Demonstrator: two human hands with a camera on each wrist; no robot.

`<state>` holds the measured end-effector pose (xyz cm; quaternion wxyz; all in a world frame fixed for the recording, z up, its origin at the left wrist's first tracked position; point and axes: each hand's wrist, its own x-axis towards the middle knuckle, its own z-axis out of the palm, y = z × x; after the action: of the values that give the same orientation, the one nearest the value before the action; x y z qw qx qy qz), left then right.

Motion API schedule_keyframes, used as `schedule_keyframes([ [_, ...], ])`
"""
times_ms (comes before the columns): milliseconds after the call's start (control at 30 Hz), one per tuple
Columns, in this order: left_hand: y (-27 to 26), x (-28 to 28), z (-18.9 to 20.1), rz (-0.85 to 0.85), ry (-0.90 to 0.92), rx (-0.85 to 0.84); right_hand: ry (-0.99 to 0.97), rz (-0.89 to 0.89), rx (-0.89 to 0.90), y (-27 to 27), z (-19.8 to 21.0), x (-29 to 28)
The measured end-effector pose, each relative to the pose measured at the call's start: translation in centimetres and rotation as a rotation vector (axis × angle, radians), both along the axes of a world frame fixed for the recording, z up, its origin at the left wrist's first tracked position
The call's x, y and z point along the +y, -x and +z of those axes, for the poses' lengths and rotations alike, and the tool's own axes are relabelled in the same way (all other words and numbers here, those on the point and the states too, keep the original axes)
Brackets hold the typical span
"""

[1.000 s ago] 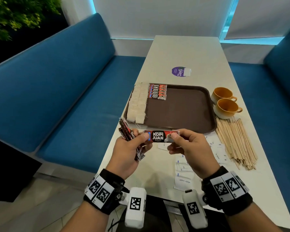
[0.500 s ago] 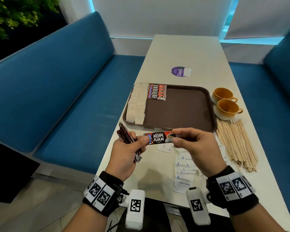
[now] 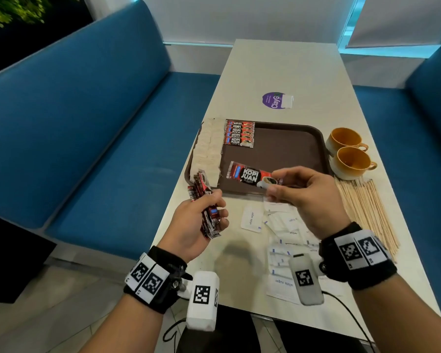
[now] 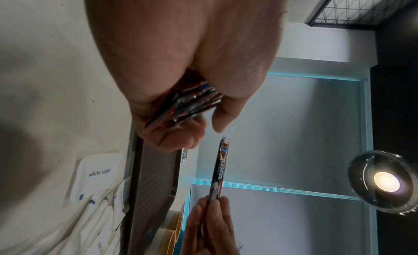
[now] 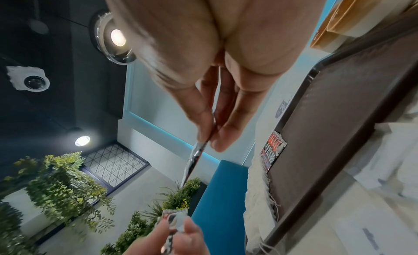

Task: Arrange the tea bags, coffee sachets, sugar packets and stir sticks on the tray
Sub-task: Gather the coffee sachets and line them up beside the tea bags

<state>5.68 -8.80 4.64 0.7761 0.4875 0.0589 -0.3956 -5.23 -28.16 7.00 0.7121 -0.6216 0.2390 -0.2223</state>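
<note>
My right hand [image 3: 285, 184] pinches one red-and-black coffee sachet [image 3: 250, 174] by its right end, holding it level above the near edge of the brown tray [image 3: 290, 154]. The same sachet [image 5: 196, 160] shows edge-on between thumb and fingers in the right wrist view. My left hand [image 3: 209, 212] grips a bundle of coffee sachets [image 3: 204, 200] at the table's left edge, apart from the single one; the bundle [image 4: 187, 101] shows in the left wrist view too. On the tray lie a column of tea bags [image 3: 208, 149] at the left and a row of coffee sachets [image 3: 239, 133] at the far left.
White sugar packets [image 3: 283, 225] lie scattered on the table under my right wrist. A pile of wooden stir sticks [image 3: 364, 207] lies to the right, behind it two orange cups [image 3: 349, 151]. A purple sticker [image 3: 273, 99] sits beyond the tray. Blue benches flank the table.
My left hand let go of the single sachet and drew back left with the bundle. My right hand carried the sachet forward over the tray's near edge.
</note>
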Motion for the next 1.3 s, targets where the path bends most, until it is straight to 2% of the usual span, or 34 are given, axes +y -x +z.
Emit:
schedule_keyframes([
  [267, -1.0, 0.0, -0.9, -0.057, 0.010, 0.023, 0.034, -0.050, 0.147, -8.0, -2.4, -6.3],
  [367, -1.2, 0.1, -1.5, -0.058, 0.020, 0.039, -0.048, -0.089, 0.253, -11.6, -4.2, -8.7],
  [433, -1.4, 0.2, -2.0, -0.065, 0.025, 0.046, -0.089, -0.128, 0.263, -13.7, -5.2, -9.3],
  [533, -1.9, 0.2, -2.6, -0.076, 0.031, 0.043, -0.047, -0.183, 0.255, -16.5, -6.6, -10.0],
  [633, -2.4, 0.4, -3.0, -0.089, 0.032, 0.037, -0.018, -0.164, 0.318, -18.7, -7.7, -10.9],
  [767, -3.1, 0.6, -3.4, -0.094, 0.028, 0.042, 0.044, -0.099, 0.450, -20.2, -8.8, -11.5],
  [1000, -3.5, 0.4, -3.8, -0.099, 0.021, 0.067, 0.248, -0.091, 0.547, -21.9, -9.5, -11.5],
  [1300, -3.4, 0.3, -4.0, -0.107, -0.009, 0.078, 0.417, -0.052, 0.614, -22.4, -9.8, -11.8],
])
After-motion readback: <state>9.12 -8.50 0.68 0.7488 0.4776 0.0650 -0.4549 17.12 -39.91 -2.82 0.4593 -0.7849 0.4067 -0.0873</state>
